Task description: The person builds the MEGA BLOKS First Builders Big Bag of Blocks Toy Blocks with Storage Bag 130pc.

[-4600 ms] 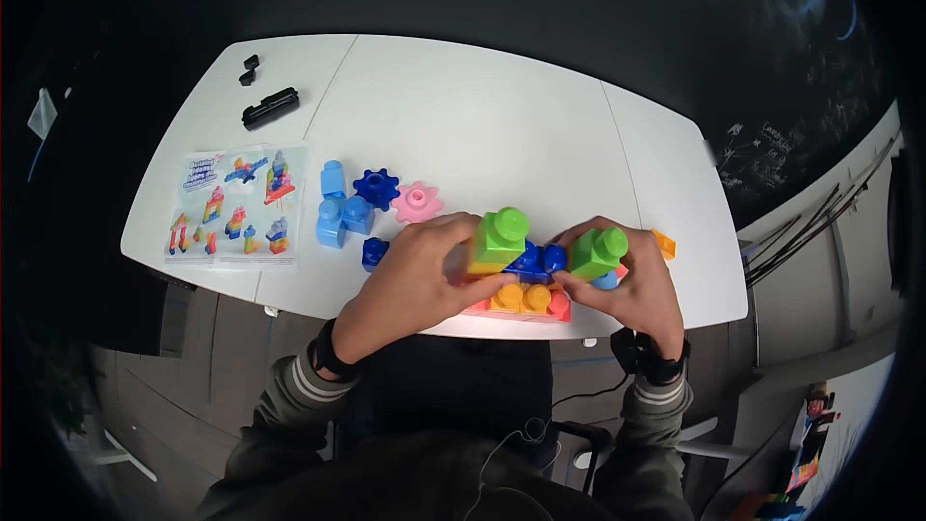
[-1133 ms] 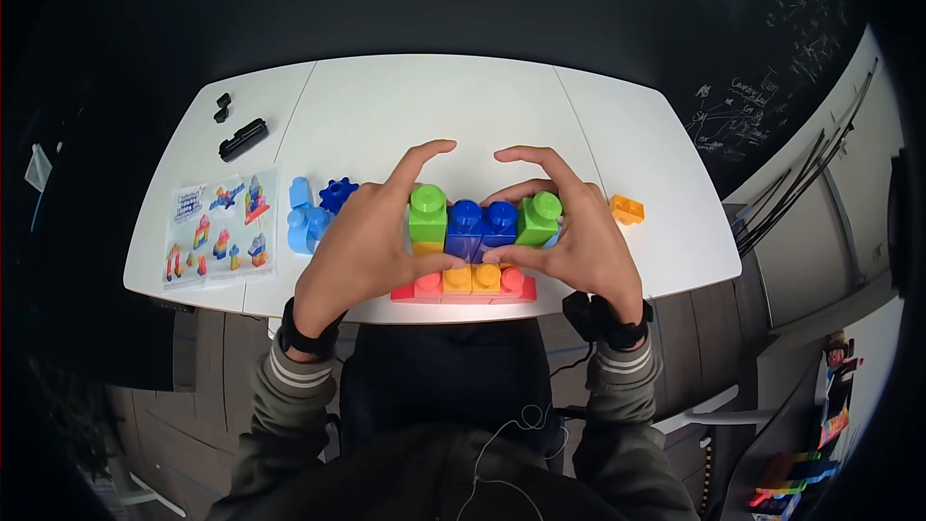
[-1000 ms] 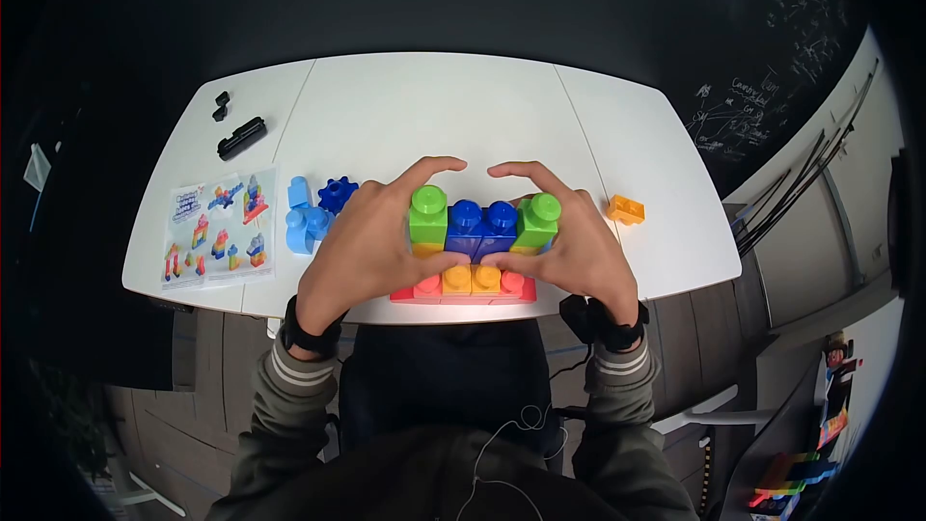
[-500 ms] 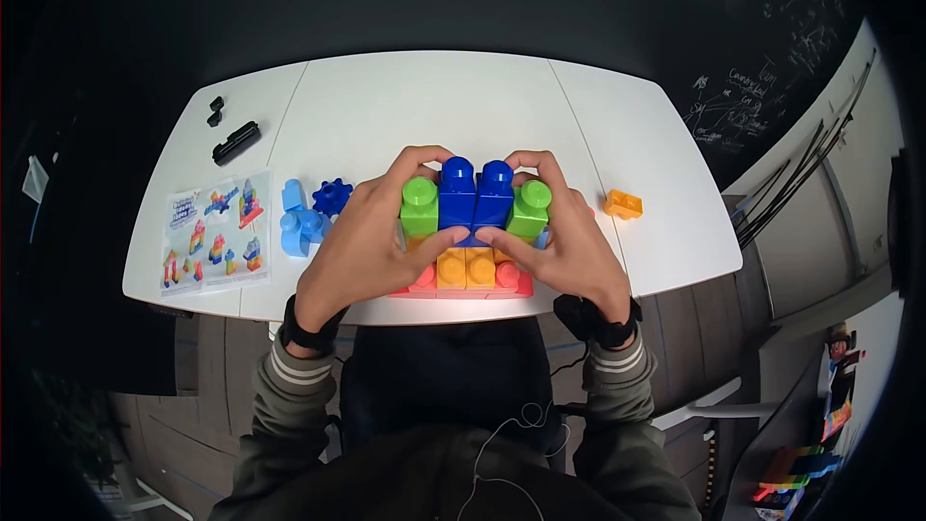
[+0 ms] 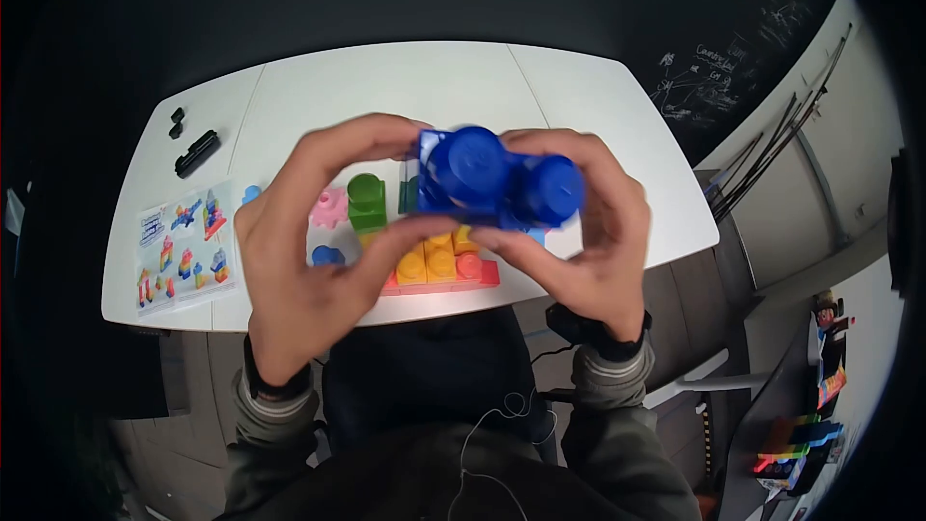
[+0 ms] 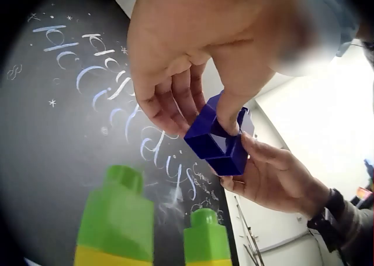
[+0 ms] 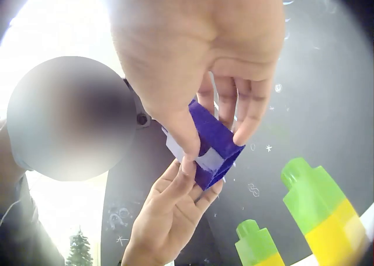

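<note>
Raised over the table, two dark blue blocks [image 5: 473, 169] are held between both hands in the head view. My left hand [image 5: 323, 251] grips the left side, thumb in front and fingers behind. The right hand [image 5: 598, 241] pinches the right side the same way. In the left wrist view the blue piece [image 6: 217, 138] shows its hollow underside, with the left thumb against it. Below stands a build with a green block [image 5: 367, 201], yellow blocks [image 5: 412, 267] and a red base [image 5: 490, 277]. Green blocks on yellow [image 7: 327, 219] also show in the right wrist view.
A printed picture sheet [image 5: 183, 249] lies at the left of the white table [image 5: 386, 77]. Behind it are a black case [image 5: 198, 153] and small black pieces [image 5: 177, 123]. A pink gear [image 5: 330, 207] and a blue piece [image 5: 328, 256] lie near the left hand.
Both hands have lifted the dark blue blocks up off the build, nearer the head camera, and tilted them. The green blocks stayed below. The head view has shifted.
</note>
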Available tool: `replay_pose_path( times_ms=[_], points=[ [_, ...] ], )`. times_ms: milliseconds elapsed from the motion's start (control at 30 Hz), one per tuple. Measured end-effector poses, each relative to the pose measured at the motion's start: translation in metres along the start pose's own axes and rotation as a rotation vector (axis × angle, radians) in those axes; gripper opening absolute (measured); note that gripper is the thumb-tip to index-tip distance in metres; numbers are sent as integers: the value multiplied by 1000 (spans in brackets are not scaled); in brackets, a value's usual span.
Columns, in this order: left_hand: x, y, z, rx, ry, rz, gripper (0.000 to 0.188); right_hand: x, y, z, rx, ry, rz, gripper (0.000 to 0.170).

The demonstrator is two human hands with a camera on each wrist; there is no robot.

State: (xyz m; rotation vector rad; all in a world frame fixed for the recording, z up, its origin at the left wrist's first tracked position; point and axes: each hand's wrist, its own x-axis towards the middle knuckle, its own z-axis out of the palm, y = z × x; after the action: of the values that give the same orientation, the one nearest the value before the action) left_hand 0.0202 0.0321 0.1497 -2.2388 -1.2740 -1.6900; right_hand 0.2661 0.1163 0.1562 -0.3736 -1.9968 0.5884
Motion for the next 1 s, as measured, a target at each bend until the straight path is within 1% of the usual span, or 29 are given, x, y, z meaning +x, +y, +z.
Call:
replay_pose_path(
  times_ms=[33,67,133,167,200,233,267,300,333,367,400,433,500,567,633,700,733,767,800,833,867,900,967,1000],
  points=[
    [0,9,-2,22,-34,11,70,-1,-7,-5,-22,-9,-47,55],
    [2,16,-3,17,-33,10,70,-5,-13,-7,28,17,15,54],
    [5,28,1,-61,-112,39,63,-13,-18,-18,17,-5,28,54],
    [4,34,6,-64,-109,38,63,-18,-21,-22,7,-25,40,54],
    [3,40,12,-79,-108,-3,60,-25,-24,-21,-65,15,56,52],
    [1,46,18,-94,-107,-44,58,-33,-30,-23,-69,13,57,52],
    [-4,51,25,-170,-130,-134,59,-40,-37,-27,-110,18,151,51],
    [-6,54,33,-175,-129,-134,59,-44,-40,-33,-152,23,244,50],
    [-7,56,41,-234,-161,-140,61,-51,-31,-36,-138,52,179,52],
    [-7,58,45,-294,-193,-146,64,-56,-28,-41,-143,50,182,52],
    [-8,59,47,-286,-306,-163,66,-62,-27,-45,-165,94,209,53],
    [-9,58,52,-291,-306,-162,66,-67,-26,-49,-187,137,234,54],
    [-14,52,67,-270,-339,-158,66,-78,-24,-52,-166,153,264,52],
    [-20,47,79,-315,-344,-140,65,-88,-24,-49,-103,159,497,48],
    [-26,49,91,-308,-401,-219,65,-100,-11,-47,-111,173,471,47],
    [-32,51,101,-280,-421,-214,69,-108,-5,-43,-134,267,496,48],
    [-35,51,109,-208,-400,-191,70,-112,0,-41,-198,319,455,46],
    [-36,53,114,-136,-377,-168,73,-115,8,-45,-203,321,455,46],
    [-38,56,116,-139,-375,-165,73,-114,17,-52,-360,299,495,45],
    [-40,60,117,-53,-389,-122,74,-115,29,-60,-516,277,533,45],
    [-43,63,117,33,-402,-78,76,-120,48,-66,-491,296,619,46],
    [-47,64,117,31,-399,-70,76,-128,64,-67,-496,301,614,46],
    [-57,61,113,-69,-585,-34,77,-140,93,-69,-489,221,748,46],
    [-60,60,113,-79,-626,-12,68,-145,101,-65,-495,198,724,45]
  ],
)
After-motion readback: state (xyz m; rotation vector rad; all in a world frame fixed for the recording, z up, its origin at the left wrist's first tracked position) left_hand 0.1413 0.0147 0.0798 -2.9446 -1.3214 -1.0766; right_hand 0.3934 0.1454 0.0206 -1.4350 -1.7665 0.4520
